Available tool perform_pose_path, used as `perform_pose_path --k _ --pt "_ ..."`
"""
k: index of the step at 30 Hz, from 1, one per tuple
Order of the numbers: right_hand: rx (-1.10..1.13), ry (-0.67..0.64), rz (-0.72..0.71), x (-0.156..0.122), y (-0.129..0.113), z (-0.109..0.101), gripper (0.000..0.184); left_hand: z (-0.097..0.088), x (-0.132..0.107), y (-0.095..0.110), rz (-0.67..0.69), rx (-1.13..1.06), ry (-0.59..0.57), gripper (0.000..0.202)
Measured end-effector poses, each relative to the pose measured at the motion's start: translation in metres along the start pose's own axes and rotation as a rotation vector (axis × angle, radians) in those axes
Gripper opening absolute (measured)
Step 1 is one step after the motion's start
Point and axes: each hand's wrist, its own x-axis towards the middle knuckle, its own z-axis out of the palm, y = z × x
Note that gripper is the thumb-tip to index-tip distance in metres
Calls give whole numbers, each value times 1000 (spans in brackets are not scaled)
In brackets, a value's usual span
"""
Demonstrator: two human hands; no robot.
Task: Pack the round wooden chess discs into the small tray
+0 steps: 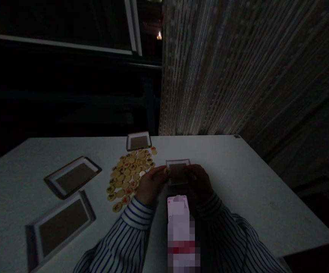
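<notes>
Round tan disc with dark character (167, 171), clamped in grip of left hand (150, 185), at left rim of shallow white-edged rectangular tray (178, 173). Pinch lightly by edge, face showing; keep tray steady. Right hand (199, 182) at tray's right side; cannot tell in gloom whether closed on it. Leftward, heap of round tan discs (127, 172) on smooth white bench (224, 151). Beyond, pale string curtain (198, 68), dark white-framed pane (56, 22).

very dim all over | phone (178, 227) glows pink, blocky squares cover most of it | tiny bright light (159, 35) up top | white table (238, 189) looks gray | right hand (201, 182) darker than left hand (151, 185)
</notes>
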Motion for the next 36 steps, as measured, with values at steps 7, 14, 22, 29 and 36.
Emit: perform_pose_path --k 7,14,22,29,36 --pt "-6 -2 53 1 1 -2 20 3 3 -10 10 36 -47 44" --pt "-6 -19 70 0 2 -2 19 0 6 -18 33 79 -77 44" --pt "19 -26 77 -1 2 -1 20 6 6 -18 50 125 -41 33" --pt "10 -56 -4 1 2 -1 21 11 7 -15 63 137 -43 32" --pt "24 -66 -3 1 1 -3 20 23 2 -7 33 126 -29 29"
